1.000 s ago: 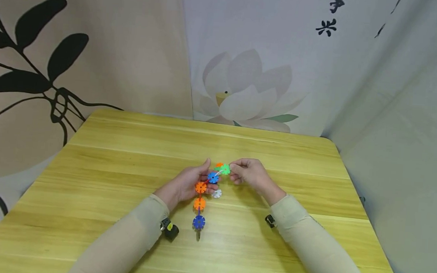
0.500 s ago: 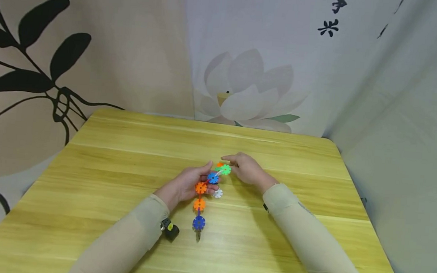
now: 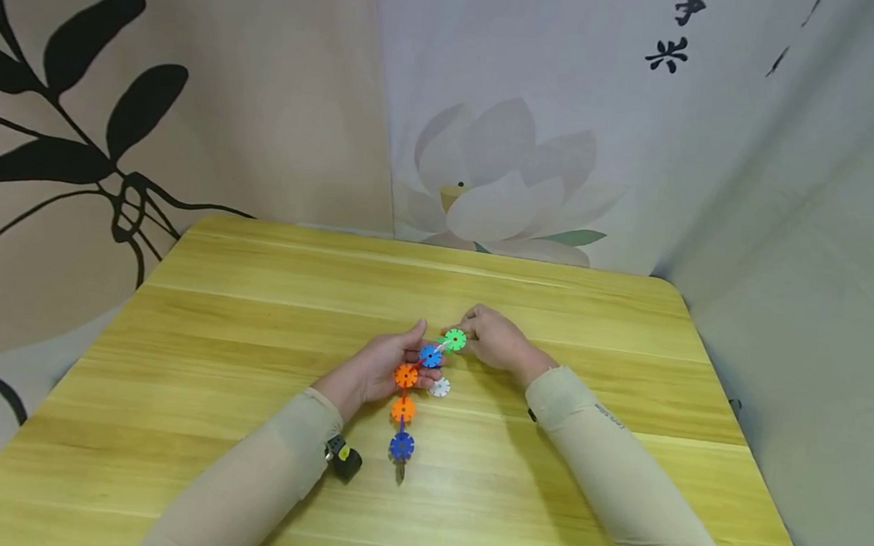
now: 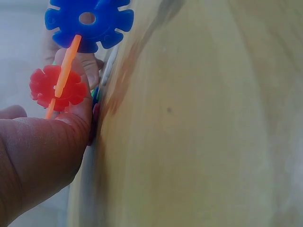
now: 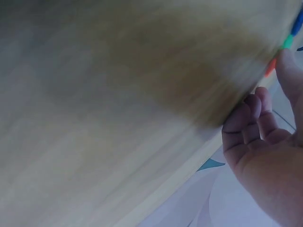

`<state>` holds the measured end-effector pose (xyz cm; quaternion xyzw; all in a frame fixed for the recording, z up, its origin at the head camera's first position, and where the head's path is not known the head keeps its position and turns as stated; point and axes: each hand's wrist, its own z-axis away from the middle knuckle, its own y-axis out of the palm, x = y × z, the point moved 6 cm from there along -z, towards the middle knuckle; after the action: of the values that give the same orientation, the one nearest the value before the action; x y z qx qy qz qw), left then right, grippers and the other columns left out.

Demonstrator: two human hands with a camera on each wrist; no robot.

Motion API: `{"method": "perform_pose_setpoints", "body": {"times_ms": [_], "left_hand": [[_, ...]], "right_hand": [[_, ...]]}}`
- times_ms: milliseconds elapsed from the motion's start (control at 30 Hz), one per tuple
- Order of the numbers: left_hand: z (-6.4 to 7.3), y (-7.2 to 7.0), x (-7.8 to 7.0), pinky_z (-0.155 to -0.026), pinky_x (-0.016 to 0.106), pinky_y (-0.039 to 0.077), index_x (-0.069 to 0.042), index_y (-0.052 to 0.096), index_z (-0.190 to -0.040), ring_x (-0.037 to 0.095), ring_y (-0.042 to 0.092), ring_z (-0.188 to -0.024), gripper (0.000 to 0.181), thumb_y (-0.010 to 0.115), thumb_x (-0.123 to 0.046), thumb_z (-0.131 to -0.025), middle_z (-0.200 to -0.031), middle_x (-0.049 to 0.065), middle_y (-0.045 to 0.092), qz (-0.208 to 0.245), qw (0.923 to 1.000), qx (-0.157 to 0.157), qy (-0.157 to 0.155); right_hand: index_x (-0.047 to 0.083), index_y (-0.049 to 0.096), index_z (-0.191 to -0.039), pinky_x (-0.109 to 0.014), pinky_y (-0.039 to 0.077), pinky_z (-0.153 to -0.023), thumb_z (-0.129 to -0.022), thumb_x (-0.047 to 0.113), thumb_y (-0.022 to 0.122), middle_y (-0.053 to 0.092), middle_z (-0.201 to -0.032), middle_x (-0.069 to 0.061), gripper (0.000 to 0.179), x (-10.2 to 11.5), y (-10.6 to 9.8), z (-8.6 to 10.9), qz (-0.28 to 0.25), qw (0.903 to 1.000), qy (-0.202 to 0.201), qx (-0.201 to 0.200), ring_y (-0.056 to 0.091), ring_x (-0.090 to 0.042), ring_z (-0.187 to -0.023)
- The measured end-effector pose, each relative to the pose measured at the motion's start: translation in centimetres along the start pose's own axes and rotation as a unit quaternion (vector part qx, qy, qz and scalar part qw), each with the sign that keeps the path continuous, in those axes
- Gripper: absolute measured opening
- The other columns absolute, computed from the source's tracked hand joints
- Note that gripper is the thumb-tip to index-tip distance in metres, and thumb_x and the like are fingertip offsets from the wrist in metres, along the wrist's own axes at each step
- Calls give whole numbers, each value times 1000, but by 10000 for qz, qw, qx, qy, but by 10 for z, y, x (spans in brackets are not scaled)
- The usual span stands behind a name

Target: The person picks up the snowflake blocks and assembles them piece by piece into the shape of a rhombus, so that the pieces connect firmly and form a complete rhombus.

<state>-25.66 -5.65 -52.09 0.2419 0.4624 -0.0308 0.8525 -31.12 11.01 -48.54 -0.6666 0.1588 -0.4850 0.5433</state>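
A chain of notched plastic discs runs between my hands in the head view. It goes from a dark blue disc [image 3: 401,446] nearest me, through orange discs [image 3: 403,409] and a lighter blue disc [image 3: 429,356], to a green disc [image 3: 455,339]. My left hand [image 3: 371,367] holds the chain's middle, thumb up, fingers behind the discs. A white disc [image 3: 440,388] shows by its fingertips. My right hand [image 3: 499,341] pinches the far end beside the green disc; its fingertips are partly hidden. In the right wrist view, an orange disc [image 5: 270,68] peeks out beside the thumb.
The wooden table [image 3: 255,295] spreads around both hands. Its back edge meets a hanging cloth [image 3: 503,177] printed with a flower. Another pale cloth hangs along the right side. A small black wrist camera [image 3: 344,461] sits at my left cuff.
My right hand let go at the green disc, reached slightly farther back and left, then closed its fingers at the chain's far end. The orange disc there is now covered. My left hand stays put.
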Motion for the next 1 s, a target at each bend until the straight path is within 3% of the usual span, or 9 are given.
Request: {"method": "perform_pose_setpoints", "body": {"times_ms": [267, 500, 733, 867, 1000], "left_hand": [[1, 1, 0, -75, 26, 64, 4, 59, -140, 19, 70, -87, 63, 42, -51, -114, -115, 16, 72, 2, 10000, 24, -33], [3, 4, -1, -74, 25, 64, 6, 57, -143, 19, 69, -86, 65, 42, -51, -114, -113, 15, 71, 19, 9999, 112, -37], [3, 5, 0, -74, 25, 64, 6, 58, -142, 19, 68, -86, 64, 43, -50, -115, -114, 15, 70, 18, 10000, 70, -55], [3, 5, 1, -73, 25, 64, 5, 59, -138, 19, 68, -85, 61, 42, -48, -115, -108, 13, 69, 32, 9999, 78, -75], [2, 6, 1, -72, 25, 64, 3, 60, -132, 19, 69, -84, 56, 43, -47, -115, -104, 11, 68, 58, 9999, 73, -101]], "right_hand": [[9, 83, -117, -36, 60, -93, -93, 15, 84, 71, -121, -12, 25, 1, -2, 3, -113, 9999, 34, -29, 65, -24, -110], [5, 81, -119, -37, 63, -94, -93, 14, 85, 70, -128, -13, 28, -3, -3, 5, -438, 9984, 353, 27, 69, -25, -107], [10, 83, -100, -39, 60, -95, -95, 13, 83, 75, -121, -11, 6, -5, -3, 7, -897, 9951, 423, -5, 67, -23, -108], [12, 82, -112, -40, 59, -100, -95, 14, 83, 77, -119, -6, 17, -4, 0, 7, -1215, 9914, 457, 149, 67, -21, -112], [16, 82, -118, -41, 57, -105, -92, 19, 86, 74, -121, -4, 26, -3, 4, 5, -1176, 9921, 306, 306, 65, -21, -115]]}}
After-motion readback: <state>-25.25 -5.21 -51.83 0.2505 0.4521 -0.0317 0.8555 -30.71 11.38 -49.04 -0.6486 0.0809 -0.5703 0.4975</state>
